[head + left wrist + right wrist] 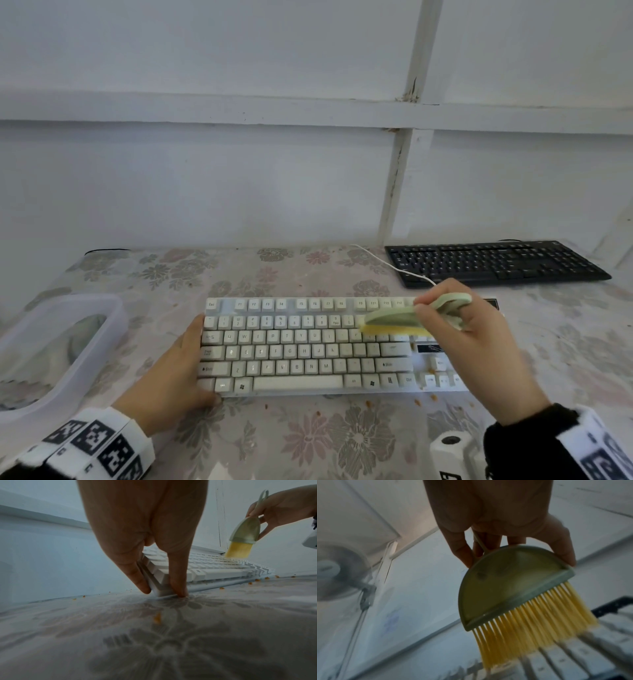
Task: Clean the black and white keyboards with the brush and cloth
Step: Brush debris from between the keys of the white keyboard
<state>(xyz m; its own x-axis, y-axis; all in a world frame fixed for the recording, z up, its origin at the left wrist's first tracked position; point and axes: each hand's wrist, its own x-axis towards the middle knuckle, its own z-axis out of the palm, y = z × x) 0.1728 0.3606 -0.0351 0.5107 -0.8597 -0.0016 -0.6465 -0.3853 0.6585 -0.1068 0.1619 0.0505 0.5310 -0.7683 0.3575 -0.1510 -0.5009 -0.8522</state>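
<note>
- The white keyboard (308, 346) lies flat on the near middle of the bench (342, 442), its long side facing the person.
- The brush (394, 320) has a pale green half-round head and yellow bristles; the bristles touch the keys at the right end of the upper rows.
- The right hand (476, 346) pinches the brush by its thin looped handle, fingers curled round it, thumb at the edge of the head.
- The left hand (178, 370) holds the keyboard's left end: the fingers lie straight along the side edge and the thumb presses the near left corner, tip down on the bench.
- Orange crumbs (433, 398) lie scattered on the bench by the keyboard's near right edge, and a few sit among the keys there.
- The black keyboard (496, 262) lies at the far right of the bench, against the wall, well apart from the hands.
- A white cable (387, 262) runs from the far edge toward the white keyboard.
- A clear plastic tub (102, 308) stands at the left of the bench; what lies in it cannot be told.
- A flowered cover spreads over the bench.
</note>
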